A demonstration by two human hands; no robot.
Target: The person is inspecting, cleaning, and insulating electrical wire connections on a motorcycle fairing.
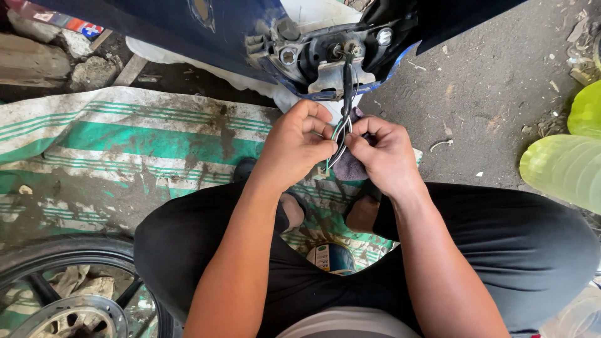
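A bundle of thin wires (342, 128), black, white and green, hangs down from the grey mount (332, 59) of a blue motorbike body. My left hand (294, 147) pinches the wires from the left with thumb and fingers. My right hand (385, 153) pinches them from the right, and a purplish cloth (352, 168) shows under its fingers. Both hands meet just below the mount, above my knees in black trousers.
A dirty green-and-white striped mat (125, 150) covers the ground at left. A wheel with a tyre (69, 288) lies at the lower left. Yellow-green plastic containers (563, 166) stand at the right edge. A small round tin (330, 258) sits between my feet.
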